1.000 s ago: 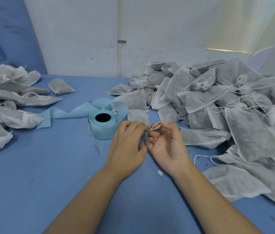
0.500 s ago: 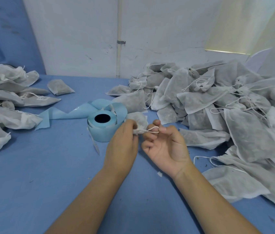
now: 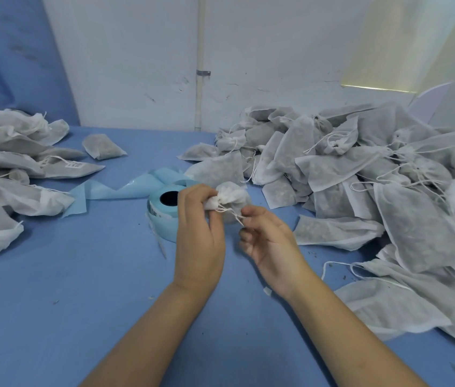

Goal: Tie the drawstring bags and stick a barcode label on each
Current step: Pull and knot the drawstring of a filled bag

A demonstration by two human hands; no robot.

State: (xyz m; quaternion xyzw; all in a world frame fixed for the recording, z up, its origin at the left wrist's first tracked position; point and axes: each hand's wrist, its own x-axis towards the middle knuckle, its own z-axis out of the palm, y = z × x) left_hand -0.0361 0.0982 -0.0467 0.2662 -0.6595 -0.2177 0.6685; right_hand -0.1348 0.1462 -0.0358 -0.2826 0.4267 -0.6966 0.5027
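A small white drawstring bag point(image 3: 231, 195) is held up over the blue table, its neck bunched tight. My left hand point(image 3: 197, 233) pinches that gathered neck between thumb and fingers. My right hand point(image 3: 268, 236) is just right of it, palm up, fingertips pinching the white drawstring point(image 3: 233, 213) that runs from the neck. Behind my left hand sits a light blue roll of barcode labels point(image 3: 162, 208), partly hidden by the hand, with a long strip of backing paper point(image 3: 114, 189) trailing left.
A large heap of grey-white drawstring bags point(image 3: 374, 177) fills the right side of the table. A second heap of bags point(image 3: 11, 169) lies at the left, one bearing a label point(image 3: 74, 164). One bag point(image 3: 103, 146) lies alone at the back. The white wall stands behind.
The bag has come up from behind my hands and its neck is now cinched. My right hand has drawn the string down and right, away from my left hand.
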